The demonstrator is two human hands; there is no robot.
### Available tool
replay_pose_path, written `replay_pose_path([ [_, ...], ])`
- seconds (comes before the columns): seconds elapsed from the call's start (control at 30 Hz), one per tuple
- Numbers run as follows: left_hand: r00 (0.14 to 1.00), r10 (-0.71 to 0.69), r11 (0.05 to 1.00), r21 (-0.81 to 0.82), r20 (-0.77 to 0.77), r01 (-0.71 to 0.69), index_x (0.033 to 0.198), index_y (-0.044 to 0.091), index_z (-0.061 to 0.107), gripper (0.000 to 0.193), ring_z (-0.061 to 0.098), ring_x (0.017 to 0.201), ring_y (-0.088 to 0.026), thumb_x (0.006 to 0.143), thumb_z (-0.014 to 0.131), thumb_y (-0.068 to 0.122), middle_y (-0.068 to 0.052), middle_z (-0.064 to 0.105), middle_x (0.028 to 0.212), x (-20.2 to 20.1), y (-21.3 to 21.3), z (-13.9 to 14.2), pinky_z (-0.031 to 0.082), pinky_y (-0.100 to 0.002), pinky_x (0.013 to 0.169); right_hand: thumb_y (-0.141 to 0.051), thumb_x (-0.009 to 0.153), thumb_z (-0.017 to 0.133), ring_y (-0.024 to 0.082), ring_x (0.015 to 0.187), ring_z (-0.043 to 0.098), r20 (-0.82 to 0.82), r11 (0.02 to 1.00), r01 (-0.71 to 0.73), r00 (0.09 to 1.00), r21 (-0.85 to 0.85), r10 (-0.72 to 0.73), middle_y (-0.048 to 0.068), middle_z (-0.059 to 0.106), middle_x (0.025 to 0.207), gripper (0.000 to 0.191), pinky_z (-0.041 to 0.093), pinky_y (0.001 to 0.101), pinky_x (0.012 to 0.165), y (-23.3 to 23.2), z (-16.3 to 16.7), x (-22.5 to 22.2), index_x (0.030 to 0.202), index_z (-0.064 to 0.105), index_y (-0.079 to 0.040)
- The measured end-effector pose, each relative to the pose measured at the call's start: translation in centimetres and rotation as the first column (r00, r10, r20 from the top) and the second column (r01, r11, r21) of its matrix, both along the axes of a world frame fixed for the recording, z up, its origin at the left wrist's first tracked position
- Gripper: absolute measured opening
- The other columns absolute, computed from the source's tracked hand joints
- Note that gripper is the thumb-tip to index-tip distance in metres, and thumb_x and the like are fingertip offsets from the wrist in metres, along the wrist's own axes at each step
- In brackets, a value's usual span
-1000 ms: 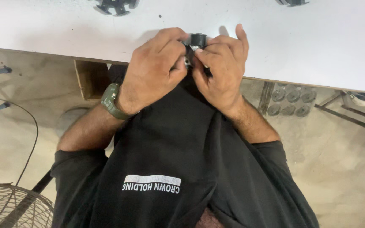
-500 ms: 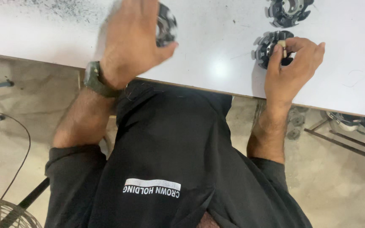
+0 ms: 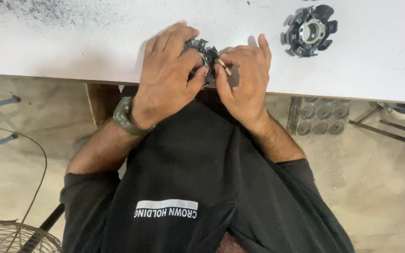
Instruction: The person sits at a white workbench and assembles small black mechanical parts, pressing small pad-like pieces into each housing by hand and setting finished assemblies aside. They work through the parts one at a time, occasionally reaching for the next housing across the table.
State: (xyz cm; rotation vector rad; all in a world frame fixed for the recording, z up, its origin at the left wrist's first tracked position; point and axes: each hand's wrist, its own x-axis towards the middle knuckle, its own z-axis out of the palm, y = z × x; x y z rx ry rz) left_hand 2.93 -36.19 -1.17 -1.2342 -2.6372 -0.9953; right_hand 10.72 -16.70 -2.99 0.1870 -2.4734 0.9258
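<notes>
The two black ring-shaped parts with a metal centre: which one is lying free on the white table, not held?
The black ring-shaped part at the table's far right lies free, untouched. The other part is gripped between the left hand and right hand at the white table edge.

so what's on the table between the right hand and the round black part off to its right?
Nothing: in the head view, bare white table runs from the right hand to the round black part.

Matt black plastic ring part [image 3: 201, 52], brass-coloured metal pin [image 3: 223, 66], smooth white tabletop [image 3: 94, 42]
</notes>
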Motion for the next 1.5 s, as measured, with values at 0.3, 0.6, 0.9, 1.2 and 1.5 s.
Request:
replay_pose_path([
  [0.3,0.987,0.021,0.815,-0.574,0.162,0.077,0.094,0.008,0.069,0.006,0.058,0.117,-0.029,0.096,0.073,0.013,-0.009,0.062,0.116,-1.3,-5.4,5.4,0.045,-0.048,0.098,0.0,0.095,0.077,0.026,0.103,0.064,0.005,1.0,-0.005,1.0,0.001,0.005,0.007,0.068,0.102,0.022,0.028,0.0543,0.127,0.5,-0.9,-0.3,0.109,0.061,-0.005],
  [0.6,0.987,-0.102,0.995,-0.012,-0.127,0.101,0.101,0.004,0.064,0.02,0.049,0.138,-0.034,0.088,0.079,0.01,-0.014,0.05,0.144,-0.9,-0.7,3.4,0.045,-0.046,0.103,0.001,0.091,0.077,0.028,0.111,0.066,0.012,0.997,-0.024,1.0,-0.075,0.025,0.009,0.067,0.106,0.024,0.026,0.0552,0.131,-0.3,-0.2,0.5,0.109,0.062,-0.006],
  [0.9,0.997,0.033,0.997,0.073,-0.069,-0.028,0.105,0.011,0.068,0.017,0.047,0.135,-0.026,0.096,0.082,0.012,-0.005,0.053,0.143,-0.3,-1.2,-1.6,0.039,-0.045,0.107,0.003,0.089,0.08,0.027,0.11,0.065,-0.004,0.997,-0.047,0.999,0.063,0.047,0.009,0.068,0.106,0.029,0.023,0.0576,0.128,-0.7,0.1,0.5,0.111,0.063,-0.006],
  [1.2,0.999,-0.02,0.988,0.154,-0.039,0.026,0.1,0.011,0.066,0.018,0.043,0.139,-0.03,0.09,0.081,0.008,-0.006,0.051,0.144,-0.3,-1.1,-2.1,0.036,-0.048,0.115,0.001,0.088,0.083,0.026,0.103,0.063,0.013,0.99,-0.062,0.998,0.126,0.061,0.007,0.065,0.099,0.026,0.028,0.0542,0.127,-0.5,0.8,0.2,0.108,0.068,-0.006],
  [1.5,0.999,0.034,0.979,0.199,0.041,-0.041,0.098,0.008,0.064,0.016,0.05,0.128,-0.024,0.095,0.08,0.006,-0.005,0.054,0.14,-0.1,0.0,-2.6,0.039,-0.042,0.103,0.001,0.091,0.082,0.026,0.104,0.065,0.049,0.996,-0.063,0.997,0.056,0.061,0.006,0.067,0.099,0.023,0.032,0.0521,0.128,-0.2,1.0,-0.2,0.107,0.067,-0.006],
])
